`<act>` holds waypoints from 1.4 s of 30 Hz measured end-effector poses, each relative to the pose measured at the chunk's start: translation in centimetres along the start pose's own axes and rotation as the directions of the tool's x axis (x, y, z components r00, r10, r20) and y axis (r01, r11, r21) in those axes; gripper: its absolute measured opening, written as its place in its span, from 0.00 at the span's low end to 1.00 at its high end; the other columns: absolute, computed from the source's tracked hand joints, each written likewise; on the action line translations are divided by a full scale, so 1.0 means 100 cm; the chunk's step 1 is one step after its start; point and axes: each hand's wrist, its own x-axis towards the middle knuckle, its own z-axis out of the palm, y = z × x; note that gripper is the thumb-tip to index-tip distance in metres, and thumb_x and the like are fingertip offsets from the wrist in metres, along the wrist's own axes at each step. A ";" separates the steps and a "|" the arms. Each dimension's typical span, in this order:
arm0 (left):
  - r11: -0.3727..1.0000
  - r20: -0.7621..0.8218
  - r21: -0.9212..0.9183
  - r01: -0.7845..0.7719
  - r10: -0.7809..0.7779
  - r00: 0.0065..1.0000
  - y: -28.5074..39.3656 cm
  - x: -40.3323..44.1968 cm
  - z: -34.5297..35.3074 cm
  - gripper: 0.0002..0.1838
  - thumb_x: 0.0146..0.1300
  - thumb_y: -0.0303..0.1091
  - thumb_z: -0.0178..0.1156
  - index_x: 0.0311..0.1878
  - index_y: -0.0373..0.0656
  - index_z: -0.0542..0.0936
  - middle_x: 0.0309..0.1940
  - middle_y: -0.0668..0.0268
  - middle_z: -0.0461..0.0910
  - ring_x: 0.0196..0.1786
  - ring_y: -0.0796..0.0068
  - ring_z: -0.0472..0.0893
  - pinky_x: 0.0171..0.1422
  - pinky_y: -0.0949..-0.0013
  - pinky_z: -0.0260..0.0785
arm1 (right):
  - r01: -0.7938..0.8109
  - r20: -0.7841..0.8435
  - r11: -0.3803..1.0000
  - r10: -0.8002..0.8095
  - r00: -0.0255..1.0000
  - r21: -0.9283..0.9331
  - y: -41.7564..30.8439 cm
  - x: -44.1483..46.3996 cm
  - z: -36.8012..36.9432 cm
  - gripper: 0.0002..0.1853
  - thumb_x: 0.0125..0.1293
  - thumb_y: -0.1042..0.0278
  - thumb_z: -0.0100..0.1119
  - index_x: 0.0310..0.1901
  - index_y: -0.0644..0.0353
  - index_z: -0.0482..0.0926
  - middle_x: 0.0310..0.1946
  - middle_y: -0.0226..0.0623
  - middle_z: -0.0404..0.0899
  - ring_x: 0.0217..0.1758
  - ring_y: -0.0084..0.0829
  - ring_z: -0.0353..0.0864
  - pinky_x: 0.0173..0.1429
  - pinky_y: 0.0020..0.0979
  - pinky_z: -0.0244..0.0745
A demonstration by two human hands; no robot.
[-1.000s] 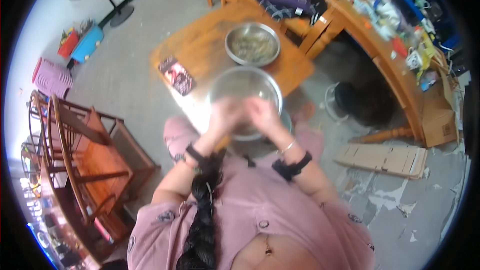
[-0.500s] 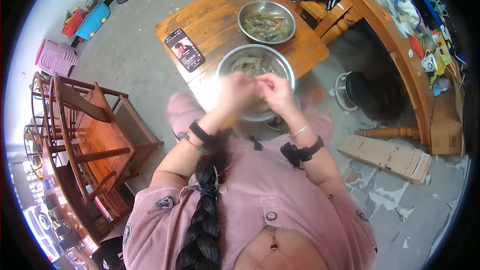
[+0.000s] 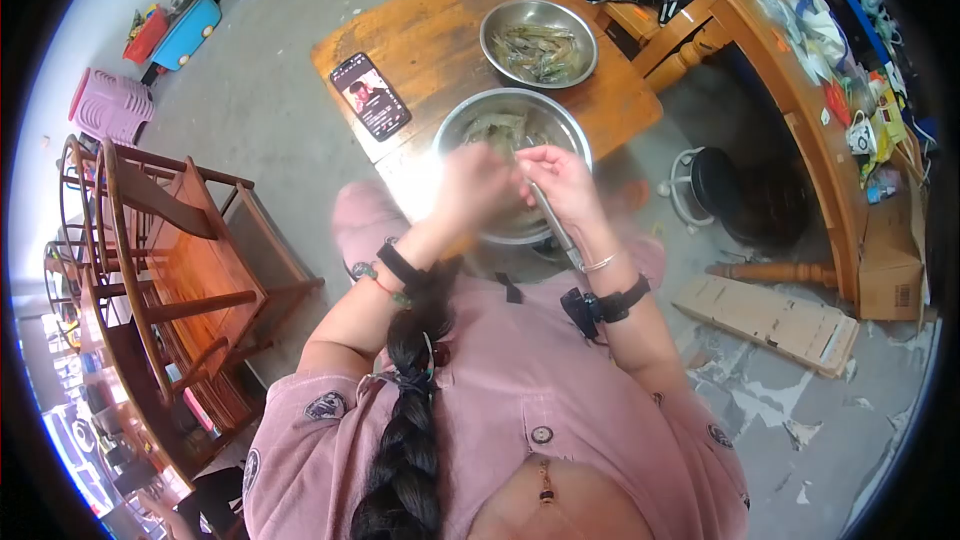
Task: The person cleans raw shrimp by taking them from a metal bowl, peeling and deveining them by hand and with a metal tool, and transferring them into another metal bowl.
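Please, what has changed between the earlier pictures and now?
A slim metal tool now shows in the right hand; earlier none was visible. The blurred left hand stays beside it, over the near bowl. The far bowl and phone stay put.

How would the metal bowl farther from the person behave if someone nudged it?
The bowl would probably keep its shape, since its wall looks like thin, stiff metal. It might feel heavier than it looks, given the pile of what seem to be shrimp inside. It would likely slide across the flat wooden table before tipping, being wide and shallow.
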 end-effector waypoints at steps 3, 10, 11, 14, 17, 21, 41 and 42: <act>0.965 0.082 -0.117 0.237 -0.228 0.970 0.011 0.002 -0.005 0.08 0.49 0.28 0.70 0.32 0.37 0.81 0.24 0.62 0.80 0.24 0.76 0.78 0.28 0.74 0.70 | 0.005 0.035 1.000 -0.006 0.999 0.012 -0.001 -0.002 0.001 0.08 0.68 0.74 0.54 0.46 0.66 0.75 0.30 0.36 0.81 0.25 0.19 0.76 0.27 0.19 0.73; 0.971 0.012 -0.129 0.203 -0.203 0.979 -0.015 -0.003 0.012 0.08 0.49 0.27 0.68 0.31 0.37 0.80 0.25 0.61 0.80 0.25 0.73 0.78 0.28 0.72 0.70 | 0.002 0.026 0.999 -0.003 1.000 0.038 -0.001 -0.004 -0.007 0.08 0.68 0.73 0.55 0.46 0.66 0.75 0.31 0.37 0.81 0.25 0.20 0.77 0.28 0.20 0.74; 0.992 -0.055 -0.057 0.115 -0.118 0.991 -0.031 -0.007 0.020 0.07 0.49 0.26 0.67 0.31 0.37 0.80 0.25 0.60 0.80 0.26 0.72 0.78 0.29 0.72 0.70 | 0.009 0.030 0.999 -0.011 0.999 0.042 -0.001 -0.004 -0.008 0.08 0.68 0.73 0.55 0.47 0.66 0.75 0.31 0.37 0.81 0.25 0.20 0.77 0.28 0.20 0.75; 0.991 -0.031 -0.038 0.125 -0.126 0.992 -0.034 -0.008 0.019 0.08 0.49 0.26 0.67 0.32 0.37 0.79 0.25 0.60 0.80 0.26 0.70 0.79 0.29 0.71 0.71 | 0.025 0.040 0.998 -0.028 0.999 0.055 -0.004 -0.007 -0.009 0.09 0.68 0.74 0.55 0.47 0.66 0.75 0.31 0.38 0.81 0.26 0.21 0.77 0.28 0.21 0.75; 0.987 -0.034 -0.037 0.154 -0.155 0.987 -0.032 -0.009 0.019 0.08 0.48 0.27 0.66 0.32 0.37 0.79 0.26 0.59 0.80 0.26 0.69 0.79 0.30 0.69 0.71 | 0.034 0.028 0.998 -0.035 0.999 0.060 -0.006 -0.010 -0.011 0.09 0.67 0.74 0.55 0.46 0.66 0.76 0.31 0.38 0.81 0.26 0.21 0.78 0.28 0.21 0.75; 0.984 0.080 0.063 0.166 -0.171 0.982 -0.021 -0.002 0.007 0.09 0.48 0.28 0.67 0.32 0.37 0.79 0.26 0.57 0.80 0.27 0.65 0.80 0.32 0.66 0.72 | 0.052 -0.009 0.998 -0.052 0.999 0.038 -0.014 -0.012 -0.017 0.09 0.67 0.74 0.56 0.46 0.66 0.75 0.30 0.38 0.81 0.26 0.21 0.77 0.28 0.21 0.75; 0.900 0.614 0.252 -0.356 0.136 0.778 -0.100 0.252 0.094 0.13 0.51 0.32 0.63 0.41 0.44 0.83 0.31 0.56 0.83 0.38 0.57 0.83 0.45 0.60 0.75 | 0.052 -0.012 0.991 -0.051 0.999 0.125 0.002 0.008 -0.055 0.08 0.68 0.77 0.52 0.47 0.66 0.76 0.32 0.39 0.81 0.26 0.18 0.76 0.28 0.18 0.72; 0.897 0.645 0.256 -0.359 0.118 0.755 -0.098 0.260 0.102 0.13 0.50 0.32 0.63 0.41 0.44 0.83 0.32 0.55 0.83 0.39 0.57 0.83 0.45 0.59 0.74 | 0.048 -0.009 0.990 -0.048 0.999 0.132 0.004 0.010 -0.057 0.08 0.68 0.77 0.52 0.47 0.66 0.76 0.32 0.39 0.81 0.25 0.19 0.76 0.27 0.18 0.72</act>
